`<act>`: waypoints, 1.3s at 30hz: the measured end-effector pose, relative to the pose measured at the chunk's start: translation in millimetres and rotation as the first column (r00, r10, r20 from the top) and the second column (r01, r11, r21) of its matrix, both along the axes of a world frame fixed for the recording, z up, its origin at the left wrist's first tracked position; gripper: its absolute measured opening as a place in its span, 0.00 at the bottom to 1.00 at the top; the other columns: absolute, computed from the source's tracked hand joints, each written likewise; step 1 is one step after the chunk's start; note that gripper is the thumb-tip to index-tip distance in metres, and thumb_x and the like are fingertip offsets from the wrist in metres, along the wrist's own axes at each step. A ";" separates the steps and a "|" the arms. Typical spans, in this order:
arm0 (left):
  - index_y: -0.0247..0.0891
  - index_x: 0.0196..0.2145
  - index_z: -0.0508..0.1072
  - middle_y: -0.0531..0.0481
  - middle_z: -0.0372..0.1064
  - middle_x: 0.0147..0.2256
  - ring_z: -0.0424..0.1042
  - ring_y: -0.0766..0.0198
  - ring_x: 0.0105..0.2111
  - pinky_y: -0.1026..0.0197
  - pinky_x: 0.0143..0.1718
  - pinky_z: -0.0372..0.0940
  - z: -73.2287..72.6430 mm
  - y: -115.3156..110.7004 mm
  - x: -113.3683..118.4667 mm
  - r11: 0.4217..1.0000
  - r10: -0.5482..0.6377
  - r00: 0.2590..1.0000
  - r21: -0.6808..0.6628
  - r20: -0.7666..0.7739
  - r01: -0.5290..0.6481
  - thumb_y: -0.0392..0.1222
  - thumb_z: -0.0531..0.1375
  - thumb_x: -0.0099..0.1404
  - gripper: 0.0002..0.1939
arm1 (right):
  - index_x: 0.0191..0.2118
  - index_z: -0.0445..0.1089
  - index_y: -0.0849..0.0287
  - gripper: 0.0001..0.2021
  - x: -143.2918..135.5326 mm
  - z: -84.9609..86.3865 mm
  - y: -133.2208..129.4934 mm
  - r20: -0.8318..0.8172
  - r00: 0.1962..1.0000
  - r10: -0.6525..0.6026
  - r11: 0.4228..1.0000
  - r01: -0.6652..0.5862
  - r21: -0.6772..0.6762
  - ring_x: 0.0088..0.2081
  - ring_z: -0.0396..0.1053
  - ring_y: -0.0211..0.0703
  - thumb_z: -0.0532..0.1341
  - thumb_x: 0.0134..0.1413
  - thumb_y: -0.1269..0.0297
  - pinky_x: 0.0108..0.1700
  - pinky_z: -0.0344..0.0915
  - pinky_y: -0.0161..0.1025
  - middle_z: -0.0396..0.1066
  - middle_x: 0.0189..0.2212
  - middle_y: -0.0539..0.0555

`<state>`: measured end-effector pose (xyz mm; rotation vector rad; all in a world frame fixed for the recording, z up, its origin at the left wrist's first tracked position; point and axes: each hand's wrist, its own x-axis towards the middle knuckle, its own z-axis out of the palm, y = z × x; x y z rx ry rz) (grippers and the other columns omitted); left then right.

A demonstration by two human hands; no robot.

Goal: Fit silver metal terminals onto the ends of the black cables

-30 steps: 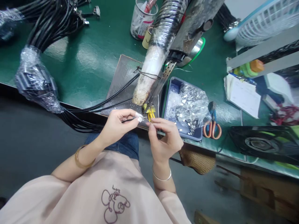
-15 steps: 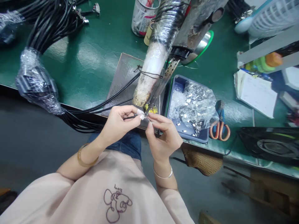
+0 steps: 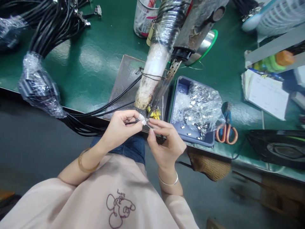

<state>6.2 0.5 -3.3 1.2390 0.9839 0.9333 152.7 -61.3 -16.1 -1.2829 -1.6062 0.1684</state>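
Observation:
My left hand (image 3: pixel 124 127) is closed on the end of a black cable (image 3: pixel 133 122), with white wrapping on its fingertips. Close beside it, my right hand (image 3: pixel 165 140) pinches a thin, light wire (image 3: pixel 150 126) between thumb and fingers. A small metal piece sits between the fingertips of both hands; its details are too small to tell. Just beyond my hands are the metal nozzle (image 3: pixel 164 86) and the stained white tube (image 3: pixel 152 70), over a grey board (image 3: pixel 127 74). Other black cables (image 3: pixel 114 103) run from the left towards the tube.
To the right, a blue tray (image 3: pixel 175 105) holds a plastic bag with small metal parts. Beside it lie orange-handled scissors (image 3: pixel 227 130) and papers (image 3: pixel 269 95). A plastic-wrapped cable bundle (image 3: pixel 39 84) lies left. A clear cup (image 3: pixel 144 19) stands behind.
My right hand's fingertips have shifted slightly left and down, while my left hand stays nearly in place. The view has shifted slightly.

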 end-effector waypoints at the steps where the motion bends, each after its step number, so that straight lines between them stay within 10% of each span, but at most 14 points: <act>1: 0.34 0.24 0.74 0.59 0.57 0.18 0.53 0.74 0.19 0.69 0.21 0.49 -0.1 -1.0 -0.3 1.000 -0.011 1.000 0.010 -0.003 0.011 0.37 0.62 0.57 0.06 | 0.38 0.69 0.54 0.10 1.3 0.7 -1.7 -0.007 1.000 0.009 1.000 -0.010 -0.013 0.42 0.82 0.43 0.65 0.58 0.77 0.43 0.82 0.40 0.82 0.42 0.54; 5: 0.34 0.24 0.74 0.58 0.61 0.18 0.55 0.74 0.19 0.68 0.21 0.51 -1.0 -8.5 -7.6 0.982 -0.159 0.984 0.093 -0.082 0.166 0.34 0.62 0.59 0.07 | 0.39 0.70 0.55 0.06 10.8 6.8 -11.9 -0.080 0.997 0.015 1.000 -0.014 0.015 0.31 0.80 0.41 0.64 0.61 0.75 0.30 0.77 0.37 0.80 0.32 0.50; 9: 0.34 0.29 0.81 0.51 0.77 0.26 0.71 0.68 0.25 0.67 0.28 0.64 -6.6 -18.9 -20.3 0.882 -0.327 0.909 0.262 -0.258 0.391 0.36 0.66 0.65 0.06 | 0.33 0.70 0.56 0.06 30.5 20.6 -19.9 -0.103 0.950 -0.296 0.899 0.313 0.306 0.16 0.65 0.35 0.66 0.61 0.63 0.17 0.58 0.34 0.65 0.17 0.42; 12: 0.35 0.35 0.82 0.46 0.82 0.34 0.78 0.64 0.31 0.63 0.36 0.71 -14.1 -20.0 -26.3 0.849 -0.073 0.964 0.490 -0.257 0.195 0.37 0.67 0.66 0.03 | 0.30 0.70 0.55 0.09 55.7 29.1 -20.6 0.096 0.826 -0.555 0.831 0.547 0.099 0.17 0.64 0.37 0.68 0.57 0.60 0.21 0.60 0.36 0.68 0.18 0.45; 17: 0.35 0.41 0.82 0.41 0.82 0.43 0.78 0.55 0.45 0.51 0.51 0.69 -26.5 1.8 -25.1 0.602 0.455 0.861 0.790 -0.227 -0.111 0.31 0.60 0.69 0.09 | 0.27 0.69 0.54 0.15 96.8 25.4 -9.0 0.378 0.868 -0.322 0.807 0.461 -0.369 0.25 0.71 0.43 0.62 0.59 0.50 0.32 0.68 0.40 0.72 0.22 0.50; 23: 0.35 0.40 0.82 0.43 0.79 0.33 0.72 0.55 0.36 0.53 0.42 0.68 -29.3 17.4 -18.2 0.712 0.211 0.879 0.684 -0.427 0.161 0.33 0.57 0.71 0.12 | 0.24 0.65 0.53 0.15 108.3 25.8 8.8 0.403 0.906 -0.133 0.790 0.343 -0.508 0.23 0.68 0.43 0.61 0.57 0.52 0.29 0.64 0.40 0.72 0.22 0.51; 33: 0.35 0.34 0.83 0.48 0.80 0.29 0.71 0.67 0.24 0.65 0.30 0.64 7.4 -16.0 -24.0 0.809 -0.352 0.915 0.427 -0.198 0.404 0.34 0.63 0.67 0.08 | 0.26 0.66 0.54 0.18 120.9 29.0 13.9 0.376 0.926 -0.012 0.819 0.225 -0.529 0.26 0.69 0.44 0.61 0.59 0.47 0.30 0.66 0.40 0.73 0.25 0.52; 39: 0.34 0.32 0.77 0.56 0.67 0.17 0.63 0.71 0.17 0.68 0.23 0.60 -0.8 -20.1 -20.6 0.954 -0.301 0.952 0.032 0.064 0.299 0.38 0.59 0.66 0.08 | 0.26 0.65 0.53 0.08 119.4 27.8 12.4 0.432 0.901 -0.047 0.811 0.287 -0.510 0.26 0.71 0.44 0.60 0.53 0.60 0.32 0.66 0.41 0.75 0.26 0.52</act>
